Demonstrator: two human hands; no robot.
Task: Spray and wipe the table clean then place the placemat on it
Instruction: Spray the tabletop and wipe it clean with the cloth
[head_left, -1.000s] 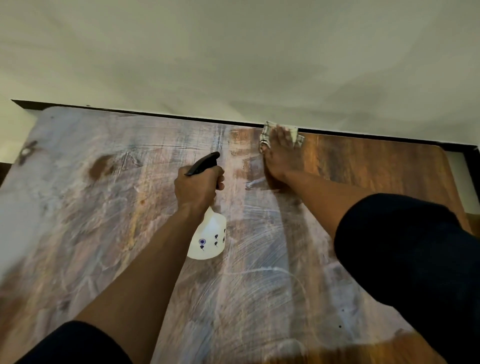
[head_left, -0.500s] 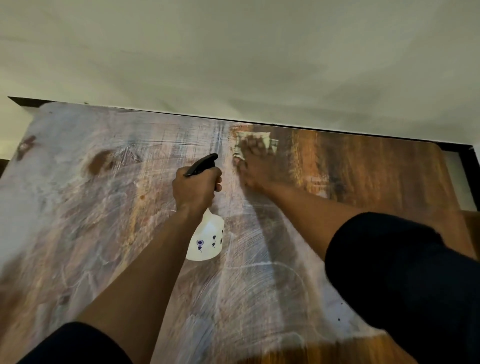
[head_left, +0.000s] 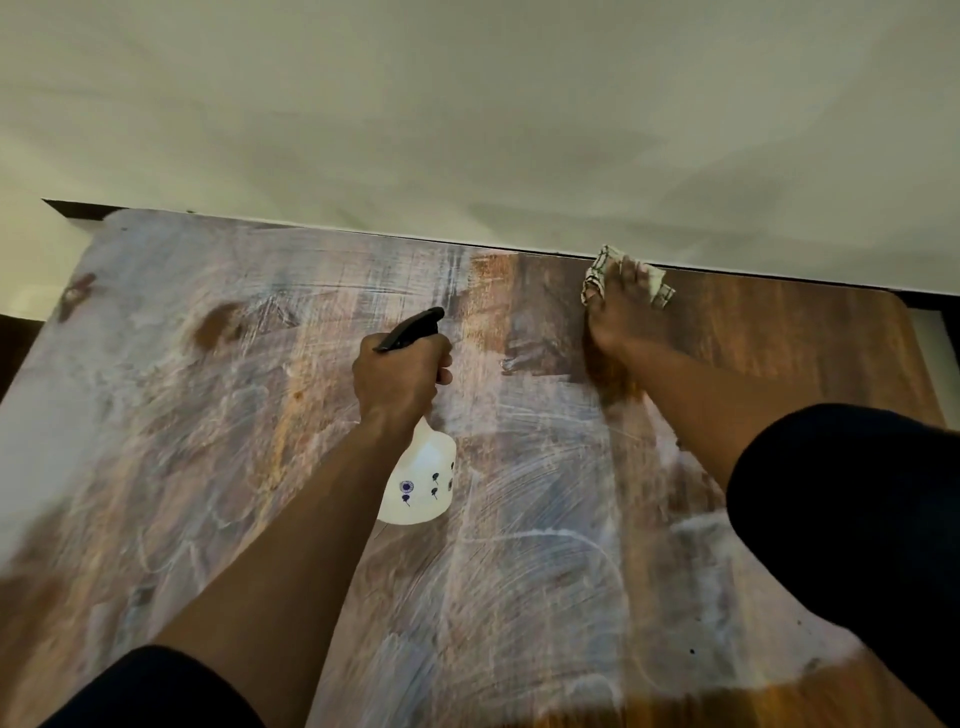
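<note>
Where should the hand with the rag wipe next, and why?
Probably toward the person, down the table. The right hand presses the rag at the far edge by the wall, where the wood looks clean and brown. White smears cover the nearer surface and everything left of the spray bottle held by the left hand.

**No readable text in view**

The white spray bottle (head_left: 422, 480) bears only small dark printed marks: a round flower-like emblem and a few dots with short stems. They form no letters, numbers or brand name. Nothing else carries any writing or sign.
</note>
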